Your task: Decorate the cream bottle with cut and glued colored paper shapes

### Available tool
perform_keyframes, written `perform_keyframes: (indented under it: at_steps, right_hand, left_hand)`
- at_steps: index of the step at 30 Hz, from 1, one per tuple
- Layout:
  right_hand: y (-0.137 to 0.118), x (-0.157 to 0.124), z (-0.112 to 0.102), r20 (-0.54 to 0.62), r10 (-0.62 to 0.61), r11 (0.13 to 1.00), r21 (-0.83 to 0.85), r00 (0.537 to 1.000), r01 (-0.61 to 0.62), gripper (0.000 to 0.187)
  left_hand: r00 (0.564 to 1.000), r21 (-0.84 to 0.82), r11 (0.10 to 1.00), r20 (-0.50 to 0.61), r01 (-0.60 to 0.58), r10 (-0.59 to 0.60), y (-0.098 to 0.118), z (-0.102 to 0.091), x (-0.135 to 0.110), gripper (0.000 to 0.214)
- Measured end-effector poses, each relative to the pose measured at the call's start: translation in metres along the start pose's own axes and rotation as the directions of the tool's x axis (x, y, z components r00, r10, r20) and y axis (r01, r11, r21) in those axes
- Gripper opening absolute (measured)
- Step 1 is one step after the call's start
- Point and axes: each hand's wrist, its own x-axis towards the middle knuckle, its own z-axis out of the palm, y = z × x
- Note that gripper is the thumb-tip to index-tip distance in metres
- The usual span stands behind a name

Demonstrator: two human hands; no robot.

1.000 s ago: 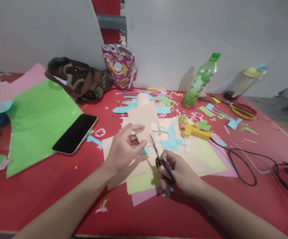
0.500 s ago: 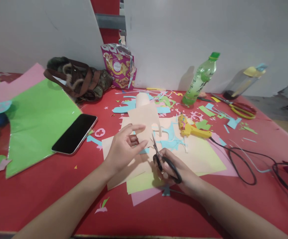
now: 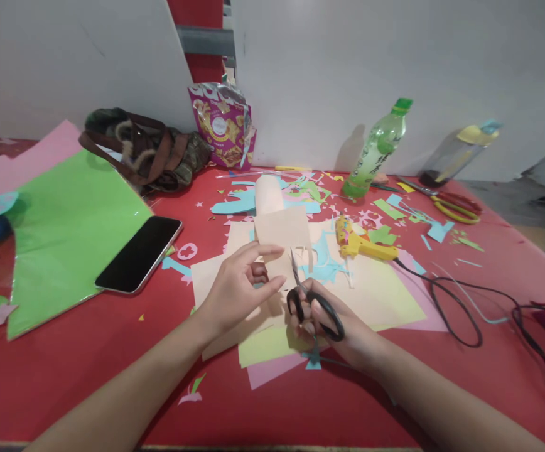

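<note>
My left hand (image 3: 237,285) pinches the lower edge of a peach paper piece (image 3: 282,235) and holds it upright above the table. My right hand (image 3: 336,326) grips black-handled scissors (image 3: 307,295), fingers through the loops, blades pointing up into the peach paper's bottom edge. Beneath both hands lie stacked sheets of peach, yellow and pink paper (image 3: 376,295) with blue cut-outs on top.
A black phone (image 3: 139,253) lies on a green sheet (image 3: 65,232) to the left. A yellow glue gun (image 3: 361,242) with a black cord (image 3: 461,307), a green bottle (image 3: 377,149), red-and-yellow scissors (image 3: 451,206), a snack bag (image 3: 220,125), a brown bag (image 3: 145,150) and paper scraps crowd the red table (image 3: 88,364).
The peach paper has turned and shifted right in my left hand. My right hand has moved the scissors up to the paper's lower edge and spread the handles wider.
</note>
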Motion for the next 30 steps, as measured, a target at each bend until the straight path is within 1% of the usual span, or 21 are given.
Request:
perform_keyframes:
  at_steps: [4, 12, 16, 21, 30]
  right_hand:
    - [-0.0001, 0.0006, -0.0005, 0.004, 0.013, 1.000, -0.007, 1.000, -0.013, 0.038]
    - [0.0027, 0.0008, -0.0013, -0.037, -0.017, 0.999, -0.052, 0.999, 0.015, 0.038]
    - [0.0030, 0.0010, -0.0012, -0.053, -0.016, 0.997, -0.081, 0.998, 0.011, 0.039]
    - [0.0025, 0.0009, -0.0009, -0.038, -0.023, 0.993, -0.116, 0.999, 0.018, 0.038]
    - [0.0002, -0.0003, 0.0040, -0.098, -0.004, 0.990, -0.144, 0.995, -0.010, 0.037]
  left_hand:
    - [1.000, -0.005, 1.000, 0.011, 0.008, -0.008, 0.0016, 0.0008, -0.0008, 0.029]
    - [0.999, -0.055, 0.998, 0.017, 0.036, -0.035, 0.0026, 0.0044, -0.0017, 0.027]
    - [0.999, -0.050, 0.998, -0.006, 0.034, -0.034, 0.0031, 0.0061, -0.0025, 0.027]
    - [0.999, -0.031, 0.999, -0.010, 0.041, -0.041, 0.0040, 0.0069, -0.0035, 0.027]
    - [0.999, -0.018, 0.999, -0.014, 0.040, -0.040, 0.0034, 0.0057, -0.0033, 0.028]
